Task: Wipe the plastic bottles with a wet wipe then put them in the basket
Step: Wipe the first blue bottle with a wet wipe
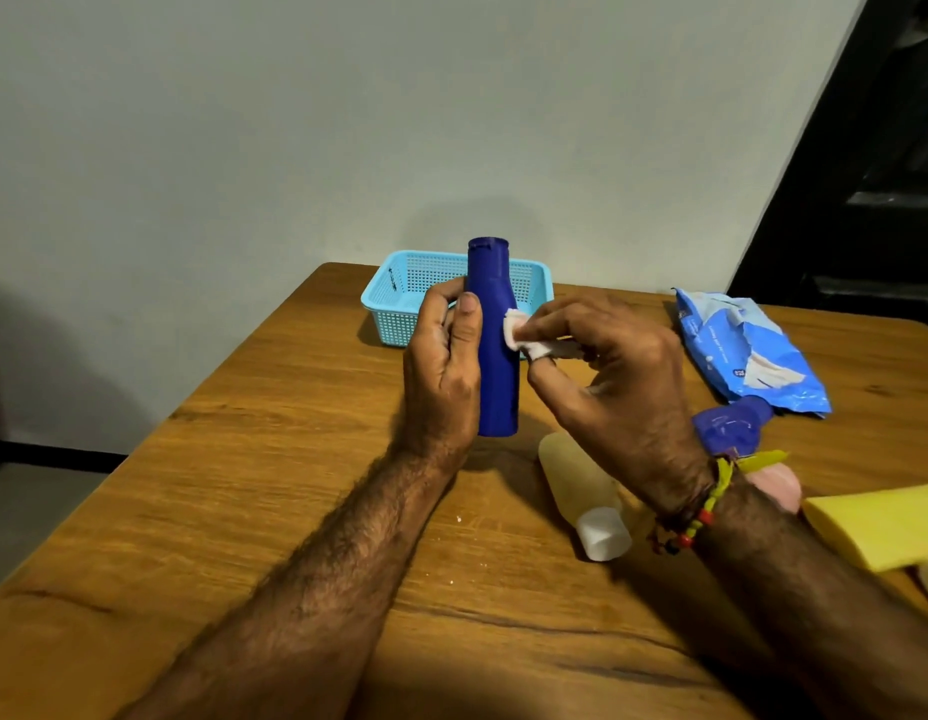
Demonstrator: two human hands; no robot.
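My left hand (pixel 443 366) grips a tall dark blue plastic bottle (pixel 495 376) and holds it upright just above the table. A folded white wet wipe (pixel 529 337) is pinched in my right hand (pixel 612 376) and pressed against the bottle's right side. Behind the bottle stands a light blue mesh basket (pixel 399 304); nothing shows inside it. A pale yellowish bottle with a white cap (pixel 581 485) lies on its side near my right wrist. My right wrist partly hides another blue bottle (pixel 732 426) and a pink one (pixel 776 485).
A blue wet wipe pack (pixel 747 350) lies open at the right of the wooden table (pixel 243 485). A yellow object (pixel 877 522) sits at the right edge. The wall stands close behind the basket, and the table's left edge runs diagonally.
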